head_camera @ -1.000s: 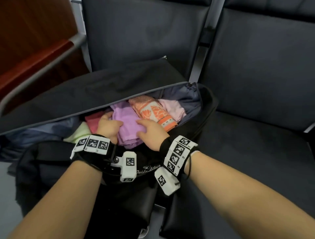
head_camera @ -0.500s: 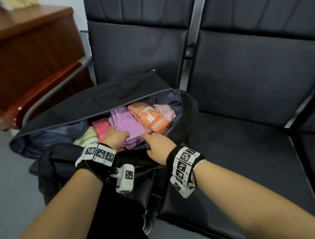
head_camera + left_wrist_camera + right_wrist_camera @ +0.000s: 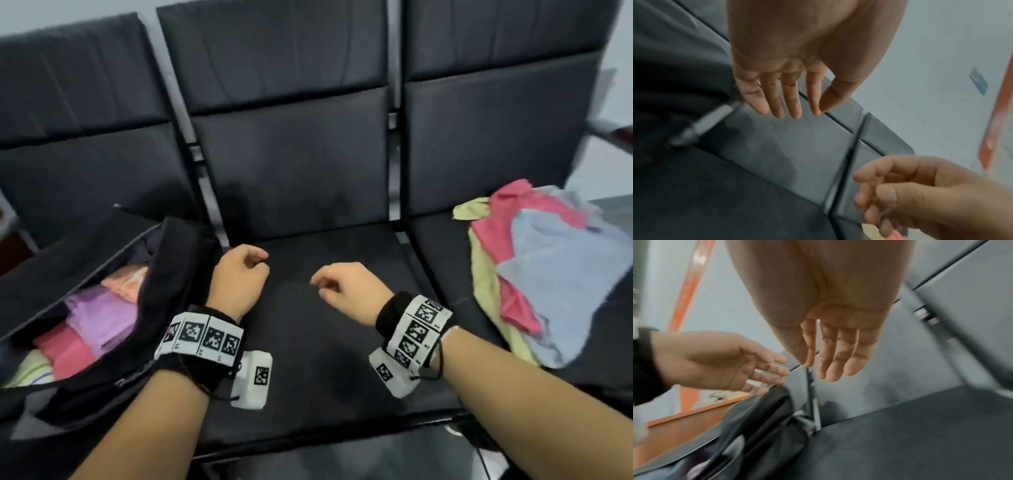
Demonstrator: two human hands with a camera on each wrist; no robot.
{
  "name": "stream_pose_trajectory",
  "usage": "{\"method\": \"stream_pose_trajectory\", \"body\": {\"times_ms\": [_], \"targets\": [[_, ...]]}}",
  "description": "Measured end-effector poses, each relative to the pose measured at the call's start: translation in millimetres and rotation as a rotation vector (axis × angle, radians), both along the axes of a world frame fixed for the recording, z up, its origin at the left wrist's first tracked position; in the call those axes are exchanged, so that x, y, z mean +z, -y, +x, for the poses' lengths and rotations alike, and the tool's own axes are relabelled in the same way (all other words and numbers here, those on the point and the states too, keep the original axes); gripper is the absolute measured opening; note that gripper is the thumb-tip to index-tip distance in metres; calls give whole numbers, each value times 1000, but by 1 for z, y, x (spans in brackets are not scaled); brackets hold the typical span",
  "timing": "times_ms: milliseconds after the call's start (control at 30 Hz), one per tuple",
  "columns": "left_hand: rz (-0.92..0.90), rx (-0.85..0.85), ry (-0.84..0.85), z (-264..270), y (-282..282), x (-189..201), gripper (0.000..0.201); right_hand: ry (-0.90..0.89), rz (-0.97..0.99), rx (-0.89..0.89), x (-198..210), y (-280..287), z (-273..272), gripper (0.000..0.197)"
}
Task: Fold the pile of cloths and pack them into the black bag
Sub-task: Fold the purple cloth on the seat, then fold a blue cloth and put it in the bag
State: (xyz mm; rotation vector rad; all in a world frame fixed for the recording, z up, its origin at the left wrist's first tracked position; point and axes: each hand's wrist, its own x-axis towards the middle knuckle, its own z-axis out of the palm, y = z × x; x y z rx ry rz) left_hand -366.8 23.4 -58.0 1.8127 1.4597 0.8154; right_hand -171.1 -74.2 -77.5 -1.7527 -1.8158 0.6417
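Note:
The black bag [image 3: 85,246] lies open on the left seat, and its rim shows again in the right wrist view [image 3: 760,418]. Inside it are folded cloths: a purple one [image 3: 99,315], a pink-red one [image 3: 65,353] and an orange patterned one [image 3: 126,281]. A loose pile of cloths [image 3: 548,274] in red, light blue and yellow lies on the right seat. My left hand [image 3: 255,263] [image 3: 789,104] and right hand [image 3: 327,284] [image 3: 830,363] hover over the middle seat [image 3: 325,359] between bag and pile. Both are empty, their fingers relaxed.
Three dark padded seats stand in a row, with metal bars [image 3: 209,192] between them. A wooden armrest [image 3: 613,133] shows at the far right edge. The bag's flap leans against the left seat's back.
Both hands have come out of the bag and moved right, over the middle seat. My view has swung right, so the loose pile is now in sight.

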Motion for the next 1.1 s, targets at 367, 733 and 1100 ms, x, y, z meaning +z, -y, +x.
{"method": "stream_pose_trajectory", "body": {"times_ms": [367, 733, 1100], "targets": [[-200, -457, -80, 279, 91, -75, 25, 113, -213, -724, -71, 124, 278, 39], [-272, -483, -139, 306, 112, -92, 25, -38, -187, -798, -114, 130, 328, 18], [-617, -530, 589, 254, 139, -10, 43, -431, 353, -259, -3, 121, 182, 22]]}}
